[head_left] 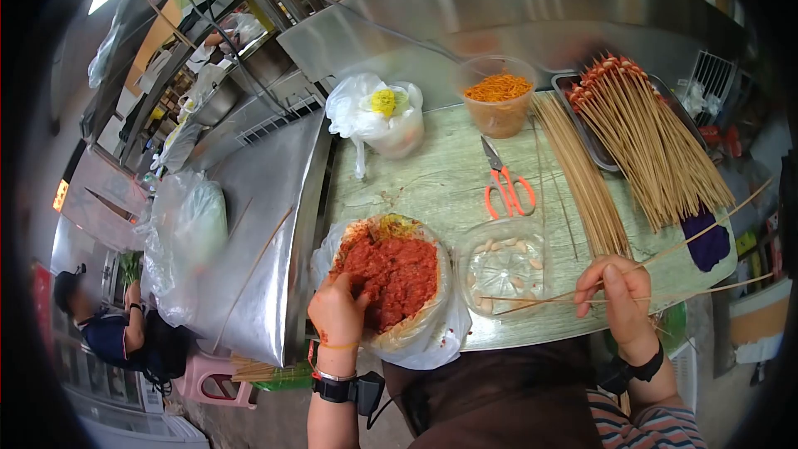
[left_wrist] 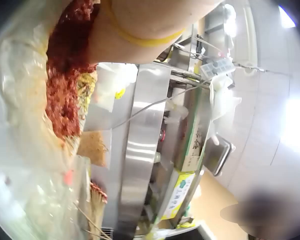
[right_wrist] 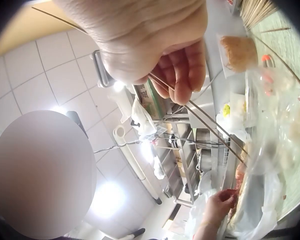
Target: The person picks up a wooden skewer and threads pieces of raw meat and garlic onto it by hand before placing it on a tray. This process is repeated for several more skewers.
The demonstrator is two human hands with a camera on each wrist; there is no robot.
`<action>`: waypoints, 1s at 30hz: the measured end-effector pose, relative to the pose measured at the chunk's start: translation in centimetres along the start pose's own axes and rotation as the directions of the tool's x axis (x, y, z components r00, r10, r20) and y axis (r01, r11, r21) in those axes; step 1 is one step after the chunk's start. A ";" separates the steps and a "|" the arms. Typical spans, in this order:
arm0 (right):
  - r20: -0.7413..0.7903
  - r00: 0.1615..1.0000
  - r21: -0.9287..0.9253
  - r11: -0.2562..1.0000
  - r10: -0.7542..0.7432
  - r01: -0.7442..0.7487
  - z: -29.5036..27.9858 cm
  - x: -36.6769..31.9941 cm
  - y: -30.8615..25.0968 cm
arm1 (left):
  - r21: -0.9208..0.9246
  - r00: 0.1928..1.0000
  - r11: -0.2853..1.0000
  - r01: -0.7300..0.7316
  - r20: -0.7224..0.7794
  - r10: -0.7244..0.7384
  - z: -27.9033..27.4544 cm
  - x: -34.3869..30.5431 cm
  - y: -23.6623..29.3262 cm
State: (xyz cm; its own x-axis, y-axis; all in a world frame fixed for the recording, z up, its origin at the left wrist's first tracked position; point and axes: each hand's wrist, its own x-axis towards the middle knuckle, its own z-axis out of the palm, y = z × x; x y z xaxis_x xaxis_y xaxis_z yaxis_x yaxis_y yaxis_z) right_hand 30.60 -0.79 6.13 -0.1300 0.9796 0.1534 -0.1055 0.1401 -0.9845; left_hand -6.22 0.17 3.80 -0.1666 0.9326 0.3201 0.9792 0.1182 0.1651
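Note:
My left hand (head_left: pixel 337 312) reaches into a plastic-lined bowl at the table's front edge, fingers curled in the red, sauce-coated minced-looking meat (head_left: pixel 401 278). Its fingertips are buried there. From the right wrist view, this left hand (right_wrist: pixel 219 207) shows bent fingers at the bowl's edge. On the other side, my right hand (head_left: pixel 617 295) pinches thin wooden skewers (head_left: pixel 698 289) between thumb and fingers. Two skewers cross in its grip, their ends pointing left over a clear plastic tub (head_left: pixel 478 241) with several small pale pieces in it. The skewers look bare.
Orange-handled scissors (head_left: pixel 507 187) lie behind the tub. Farther back stand a bagged container (head_left: pixel 399 137) and a tub of orange shreds (head_left: pixel 499 100). Loose skewers (head_left: pixel 586 183) lie beside a dark tray (head_left: pixel 594 145) of loaded skewers (head_left: pixel 648 141). Another person (head_left: pixel 112 333) sits at far left.

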 end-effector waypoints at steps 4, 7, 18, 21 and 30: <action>0.000 1.000 0.007 1.000 -0.011 0.011 0.0 -0.2 0.1 | -0.119 1.000 0.993 0.025 -0.010 -0.027 -0.1 0.0 -1.5; -0.011 1.000 0.023 0.999 -0.027 0.028 0.0 -0.3 -0.1 | -0.009 0.986 0.992 -0.126 -0.114 0.124 0.6 0.2 -2.6; -0.037 0.998 -0.001 0.999 -0.046 0.046 -0.2 -0.4 -0.4 | -0.309 0.998 0.949 -0.069 -0.009 0.070 1.8 0.4 -0.5; -0.052 0.998 0.036 0.999 -0.033 0.035 -0.5 -0.2 0.0 | -0.715 0.986 0.679 0.167 0.134 -0.101 2.9 -0.1 -2.6; -0.064 0.996 0.015 0.998 -0.068 0.069 -0.3 -0.1 0.0 | -0.893 0.890 -0.046 0.447 0.450 -0.075 0.1 -0.6 1.1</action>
State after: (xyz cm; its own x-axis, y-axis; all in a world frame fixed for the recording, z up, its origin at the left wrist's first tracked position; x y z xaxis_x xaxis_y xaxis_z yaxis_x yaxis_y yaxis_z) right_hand 30.87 -0.88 6.13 -0.0592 0.9751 0.2139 -0.1293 0.2049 -0.9702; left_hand -5.01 -0.20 3.72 -0.1693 0.9746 -0.1468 -0.2232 0.1072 0.9689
